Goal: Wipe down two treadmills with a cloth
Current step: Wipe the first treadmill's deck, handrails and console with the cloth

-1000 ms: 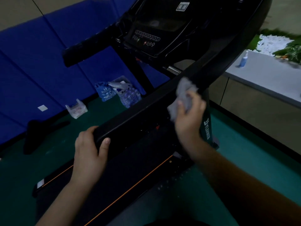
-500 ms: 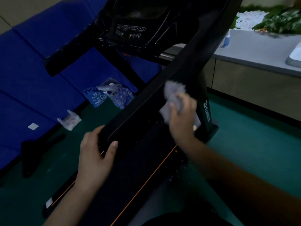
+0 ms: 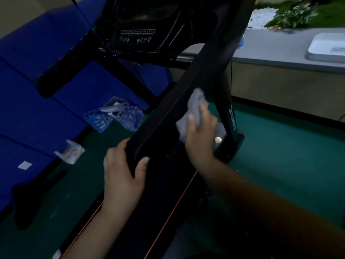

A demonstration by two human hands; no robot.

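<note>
Treadmill [image 3: 168, 116] | black, frame ctr | grey cloth [image 3: 194, 109] on handrail, ctr-right | R hand [image 3: 200, 135] fingers hold cloth | L hand [image 3: 123, 172] fingers wrap rail end, lower ctr

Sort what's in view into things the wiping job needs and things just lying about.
In use: grey cloth, treadmill handrail, left hand, right hand.
Lying about: plastic bags, small white bag, blue bottle, white tray.

The room is looking dim and bluish. The plants [image 3: 291, 14] are looking blurry, and straight lines are bending near the edges
</note>
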